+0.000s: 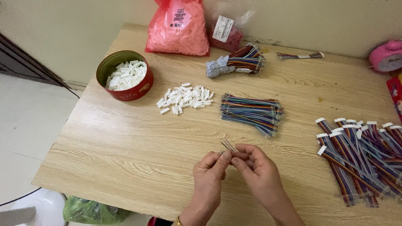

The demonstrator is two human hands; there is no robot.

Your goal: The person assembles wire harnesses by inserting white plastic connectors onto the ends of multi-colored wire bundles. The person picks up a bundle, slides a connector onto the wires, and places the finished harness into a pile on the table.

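My left hand [210, 170] and right hand [256, 166] together pinch a thin wire end [228, 145] between fingertips. I see loose wires [251, 112] at twelve o'clock, white plugs [184, 97] at eleven.

A light wood-grain surface [125, 155] fills most of the view, its far edge against a plain cream wall [75, 25]. Beyond its left edge lies a pale tiled floor [29, 121], with a dark frame [25, 62] at the wall. Light is soft and even.
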